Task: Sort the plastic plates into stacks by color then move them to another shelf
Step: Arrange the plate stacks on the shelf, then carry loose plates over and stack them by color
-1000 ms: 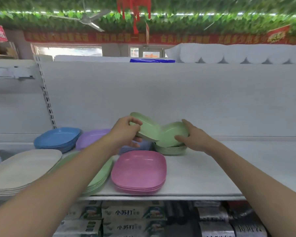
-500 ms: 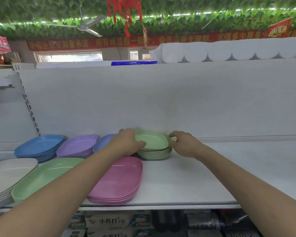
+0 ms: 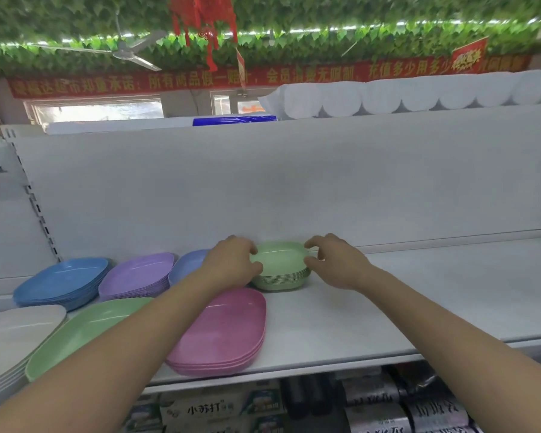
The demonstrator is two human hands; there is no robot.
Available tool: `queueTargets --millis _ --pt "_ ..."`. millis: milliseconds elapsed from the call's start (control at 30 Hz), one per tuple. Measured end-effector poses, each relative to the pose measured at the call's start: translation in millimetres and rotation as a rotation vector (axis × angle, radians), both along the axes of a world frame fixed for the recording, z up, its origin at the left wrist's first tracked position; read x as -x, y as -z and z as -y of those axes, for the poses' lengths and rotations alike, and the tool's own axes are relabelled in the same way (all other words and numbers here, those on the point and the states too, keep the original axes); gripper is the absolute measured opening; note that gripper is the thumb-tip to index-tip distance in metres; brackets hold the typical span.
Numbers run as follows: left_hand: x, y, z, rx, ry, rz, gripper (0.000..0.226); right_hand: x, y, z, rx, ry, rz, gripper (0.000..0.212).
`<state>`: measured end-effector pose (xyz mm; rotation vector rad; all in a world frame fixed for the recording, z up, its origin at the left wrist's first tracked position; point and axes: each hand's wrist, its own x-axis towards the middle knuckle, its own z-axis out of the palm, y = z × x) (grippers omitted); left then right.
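hands (image 3: 281,264) flank small green plate stack (image 3: 280,271).

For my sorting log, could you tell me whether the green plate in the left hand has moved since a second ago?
Yes. The green plate has come down onto the small green stack on the shelf.

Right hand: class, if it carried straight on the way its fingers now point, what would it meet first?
The right hand points left toward the stack of small green plates, so it would likely meet that stack's right rim first. Its fingertips look almost on the rim already; whether they touch is unclear.
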<state>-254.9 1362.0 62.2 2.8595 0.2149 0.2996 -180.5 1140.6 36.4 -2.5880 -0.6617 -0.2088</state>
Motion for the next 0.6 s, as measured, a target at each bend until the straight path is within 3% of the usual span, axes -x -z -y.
queueTargets --millis 133,333,600 --pt "9.1 2.1 8.3 -0.141 0.164 0.097 0.042 21.3 0.6 0.5 0.046 -0.067 0.112 0.037" --pt "4.0 21.4 37.4 -0.098 0.41 0.118 0.036 58.0 2.3 24.2 0.096 -0.024 0.206 0.033" --pt "7.1 21.4 171.0 -0.075 0.655 0.169 0.031 114.0 4.5 170.6 0.128 0.172 0.233 0.034"
